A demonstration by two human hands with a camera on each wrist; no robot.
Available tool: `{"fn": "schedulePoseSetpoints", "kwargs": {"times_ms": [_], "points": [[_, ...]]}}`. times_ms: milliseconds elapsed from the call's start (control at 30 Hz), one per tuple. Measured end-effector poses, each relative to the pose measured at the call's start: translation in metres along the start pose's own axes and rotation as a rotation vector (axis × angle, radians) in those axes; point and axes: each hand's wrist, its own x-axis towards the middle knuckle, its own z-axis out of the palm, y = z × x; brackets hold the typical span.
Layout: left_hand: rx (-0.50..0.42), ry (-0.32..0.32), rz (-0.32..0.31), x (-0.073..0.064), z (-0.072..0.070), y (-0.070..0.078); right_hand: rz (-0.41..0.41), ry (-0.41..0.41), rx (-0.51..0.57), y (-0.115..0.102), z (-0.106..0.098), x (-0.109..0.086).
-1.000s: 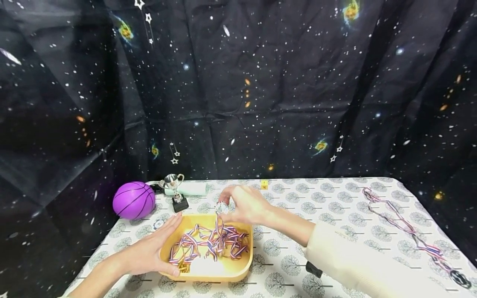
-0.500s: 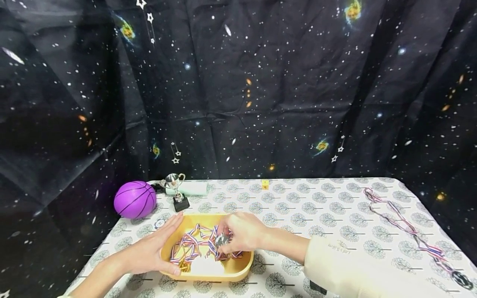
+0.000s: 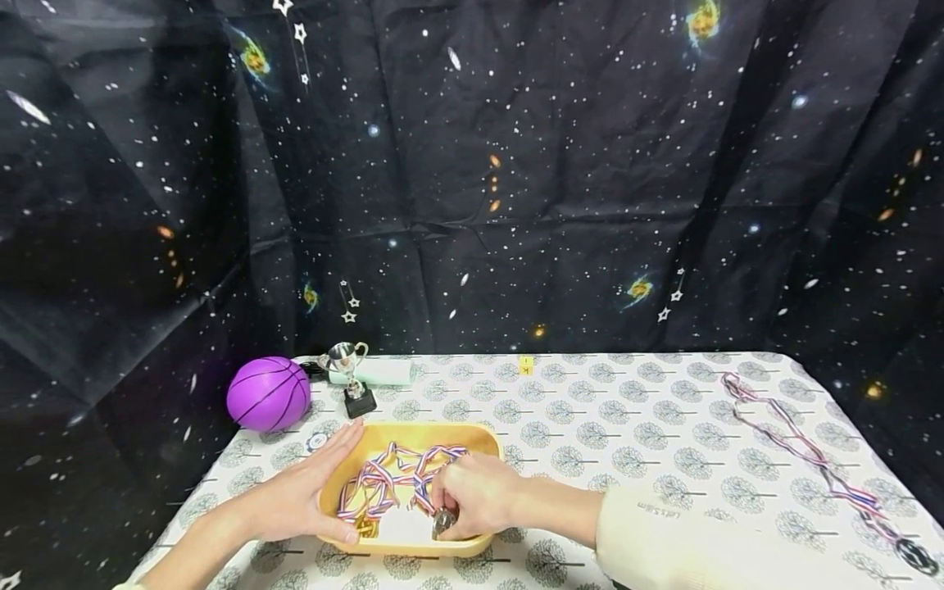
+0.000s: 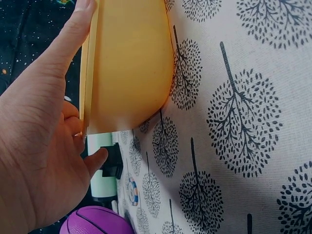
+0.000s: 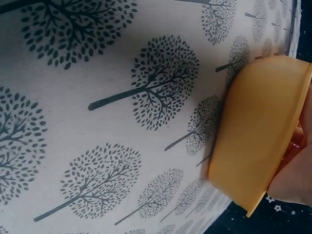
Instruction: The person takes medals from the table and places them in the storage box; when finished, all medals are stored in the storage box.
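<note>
In the head view, a yellow plastic tub (image 3: 472,433) holds several medals with tangled red, white and blue ribbons (image 3: 372,483). A gold medal (image 3: 366,527) lies in its near left corner. My left hand (image 3: 298,496) spans the tub's left side and grips its rim, thumb at the near corner and fingertips toward the far one. Inside the tub's right half, my right hand (image 3: 479,496) pinches a dark silvery medal (image 3: 444,522) low down. In the right wrist view the tub's wall (image 5: 258,131) hides most of that hand.
A purple ball (image 3: 269,394) and a silver trophy cup (image 3: 352,381) stand behind the tub at left, near a pale green roll (image 3: 383,372). A small round badge (image 3: 317,441) lies beside the tub. At far right lies another ribboned medal (image 3: 915,556). A yellow tag (image 3: 526,365) lies near the back edge.
My right hand has lowered the medal from above the tub's far rim into its near right part, its ribbon gathering inside. My left hand has stayed on the tub.
</note>
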Motion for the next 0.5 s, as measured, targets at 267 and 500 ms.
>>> {"fn": "schedulePoseSetpoints", "kwargs": {"times_ms": [267, 500], "points": [[-0.001, -0.01, -0.016, 0.002, -0.001, 0.002, 0.013, 0.113, 0.119, 0.021, -0.029, -0.009], [0.023, 0.005, -0.001, 0.0, -0.001, 0.002, 0.095, 0.217, 0.24, 0.058, -0.056, -0.034]]}}
